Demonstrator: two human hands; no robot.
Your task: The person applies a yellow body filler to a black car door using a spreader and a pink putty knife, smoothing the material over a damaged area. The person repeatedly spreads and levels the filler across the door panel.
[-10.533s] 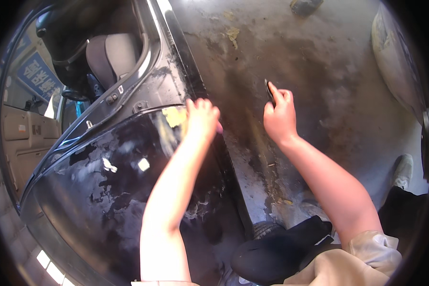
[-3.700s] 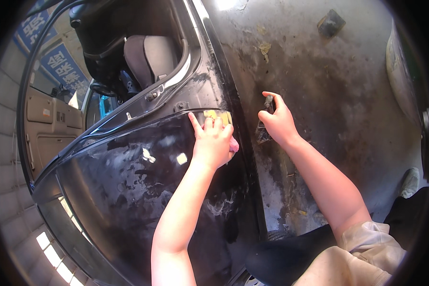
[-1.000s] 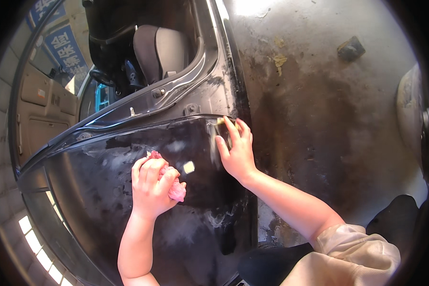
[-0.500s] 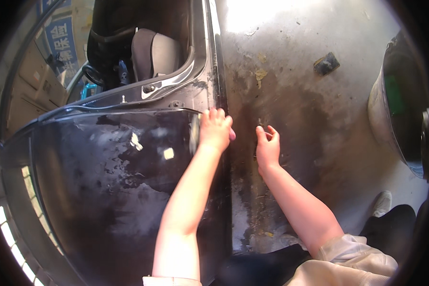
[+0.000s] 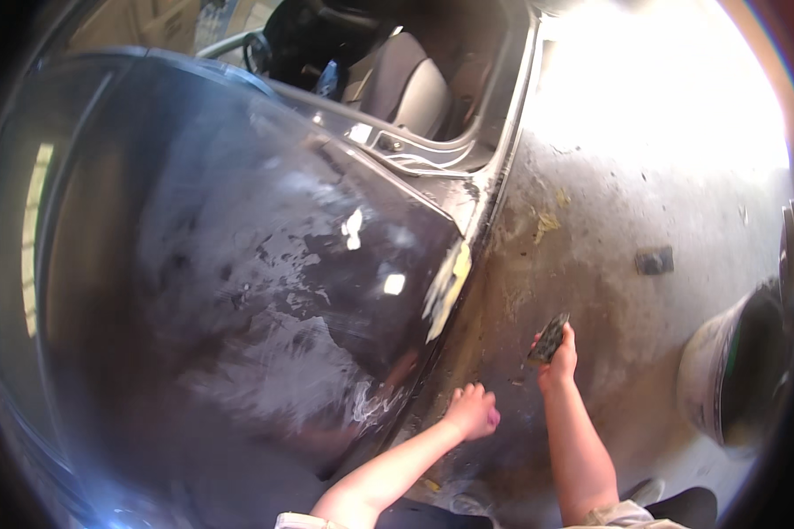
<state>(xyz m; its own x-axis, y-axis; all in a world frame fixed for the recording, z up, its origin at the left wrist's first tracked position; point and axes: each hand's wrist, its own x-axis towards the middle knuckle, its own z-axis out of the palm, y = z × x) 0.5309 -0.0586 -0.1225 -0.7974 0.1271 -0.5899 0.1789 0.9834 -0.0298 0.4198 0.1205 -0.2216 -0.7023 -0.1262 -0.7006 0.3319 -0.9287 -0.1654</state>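
My right hand (image 5: 559,360) grips a dark, speckled flat block (image 5: 549,340), held upright over the floor. To its left and nearer to me, my left hand (image 5: 471,414) is closed around a small pink thing (image 5: 494,417), mostly hidden by the fingers. Neither hand touches the car. Left of them spreads a black car body panel (image 5: 265,264) with dull grey, smeared patches. On the panel's right edge is a pale yellow and whitish patch (image 5: 448,286), beyond my left hand.
A large bucket (image 5: 701,375) stands at the right. A dark block (image 5: 655,260) and yellowish scraps (image 5: 545,226) lie on the stained floor (image 5: 609,300). The car's opening at the top shows a grey seat (image 5: 406,84). My shoe is partly visible low right.
My left hand has come off the panel's right edge, still with the pink thing. My right hand, seen without the dark block before, now holds it. The view has turned and shifted.
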